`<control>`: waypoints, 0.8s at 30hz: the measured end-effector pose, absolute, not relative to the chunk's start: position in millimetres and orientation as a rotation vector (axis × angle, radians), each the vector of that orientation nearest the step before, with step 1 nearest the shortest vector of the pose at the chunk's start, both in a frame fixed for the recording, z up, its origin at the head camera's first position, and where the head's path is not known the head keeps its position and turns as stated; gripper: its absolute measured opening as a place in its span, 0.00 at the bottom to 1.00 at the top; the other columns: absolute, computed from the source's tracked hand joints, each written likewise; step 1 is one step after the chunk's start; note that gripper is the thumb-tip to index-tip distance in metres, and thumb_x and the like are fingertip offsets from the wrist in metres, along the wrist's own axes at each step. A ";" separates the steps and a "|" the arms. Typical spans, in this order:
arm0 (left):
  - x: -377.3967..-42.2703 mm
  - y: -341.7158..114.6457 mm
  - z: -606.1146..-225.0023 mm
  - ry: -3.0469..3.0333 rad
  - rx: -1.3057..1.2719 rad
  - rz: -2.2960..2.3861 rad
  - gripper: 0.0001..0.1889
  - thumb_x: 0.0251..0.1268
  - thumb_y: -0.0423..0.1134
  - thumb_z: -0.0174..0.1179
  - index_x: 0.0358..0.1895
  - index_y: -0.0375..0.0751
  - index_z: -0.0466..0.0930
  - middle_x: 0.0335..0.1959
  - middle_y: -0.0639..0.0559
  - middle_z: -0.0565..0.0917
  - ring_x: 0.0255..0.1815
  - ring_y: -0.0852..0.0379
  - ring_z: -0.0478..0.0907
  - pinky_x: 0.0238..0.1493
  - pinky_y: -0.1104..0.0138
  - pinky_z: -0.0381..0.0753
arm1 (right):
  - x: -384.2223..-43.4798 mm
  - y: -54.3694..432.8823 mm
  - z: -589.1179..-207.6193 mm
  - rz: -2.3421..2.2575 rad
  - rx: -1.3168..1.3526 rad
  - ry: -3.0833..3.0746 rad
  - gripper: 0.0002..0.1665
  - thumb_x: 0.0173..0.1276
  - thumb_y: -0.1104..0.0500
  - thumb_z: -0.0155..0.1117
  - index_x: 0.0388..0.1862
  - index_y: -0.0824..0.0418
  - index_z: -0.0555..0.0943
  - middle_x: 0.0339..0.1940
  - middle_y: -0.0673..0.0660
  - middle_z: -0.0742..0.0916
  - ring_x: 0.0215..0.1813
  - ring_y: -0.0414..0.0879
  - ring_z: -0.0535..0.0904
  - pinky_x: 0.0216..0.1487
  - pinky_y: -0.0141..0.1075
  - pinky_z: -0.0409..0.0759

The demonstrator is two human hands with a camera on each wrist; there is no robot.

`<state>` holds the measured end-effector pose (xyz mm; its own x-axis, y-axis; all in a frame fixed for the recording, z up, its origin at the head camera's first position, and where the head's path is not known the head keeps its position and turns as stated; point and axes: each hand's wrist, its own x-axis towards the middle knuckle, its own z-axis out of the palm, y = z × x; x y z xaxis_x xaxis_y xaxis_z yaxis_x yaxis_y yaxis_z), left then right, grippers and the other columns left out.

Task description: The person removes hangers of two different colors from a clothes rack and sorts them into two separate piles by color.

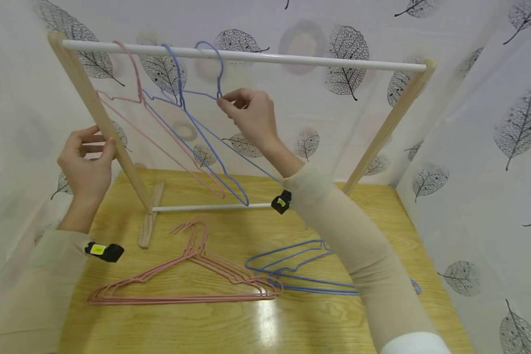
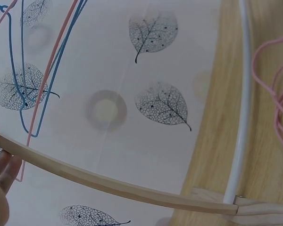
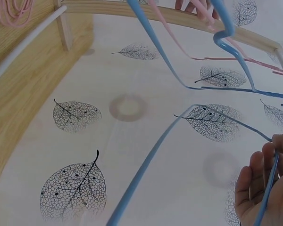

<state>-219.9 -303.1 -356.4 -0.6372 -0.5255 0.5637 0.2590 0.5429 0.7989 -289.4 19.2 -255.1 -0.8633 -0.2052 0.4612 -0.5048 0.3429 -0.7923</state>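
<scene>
In the head view, my right hand pinches a blue hanger just below its hook, and that hook arcs over the white rod. The right wrist view shows the hanger's wire running away from the fingers. My left hand holds the rack's left wooden post, its thumb in front and its other fingers partly hidden behind. Between the hands, a pink hanger and another blue hanger hang from the rod, the pink one nearest the post.
On the wooden table lie several overlapping pink hangers at left. Several blue hangers lie to their right, partly under my right forearm. A lower white bar joins the posts, and a leaf-patterned curtain surrounds the table.
</scene>
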 end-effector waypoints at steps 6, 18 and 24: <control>-220.6 -302.8 -356.4 -1.940 0.222 -1.187 0.15 0.72 0.38 0.67 0.58 0.44 0.87 0.37 0.81 0.78 0.36 0.82 0.78 0.35 0.91 0.76 | -289.1 37.2 -249.8 1.617 0.622 -2.251 0.10 0.73 0.56 0.72 0.45 0.62 0.92 0.25 0.46 0.87 0.26 0.43 0.83 0.33 0.30 0.85; -221.1 -303.5 -356.8 -1.941 0.221 -1.191 0.15 0.72 0.37 0.67 0.59 0.43 0.87 0.37 0.81 0.78 0.36 0.81 0.78 0.35 0.91 0.76 | -276.1 82.0 -238.7 1.785 0.593 -2.093 0.09 0.72 0.61 0.72 0.41 0.68 0.91 0.25 0.47 0.89 0.27 0.44 0.84 0.34 0.30 0.88; -221.6 -303.8 -356.6 -1.943 0.228 -1.190 0.15 0.72 0.38 0.67 0.59 0.44 0.87 0.37 0.81 0.78 0.36 0.81 0.78 0.35 0.91 0.76 | -262.0 102.6 -239.8 1.825 0.606 -2.064 0.08 0.71 0.63 0.72 0.39 0.69 0.90 0.24 0.47 0.89 0.24 0.40 0.84 0.34 0.29 0.88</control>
<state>-221.6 -303.8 -356.6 -0.6422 -0.5312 0.5527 0.2513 0.5353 0.8064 -262.0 102.6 -239.8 -0.8591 -0.1027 0.5013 -0.5101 0.0946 -0.8549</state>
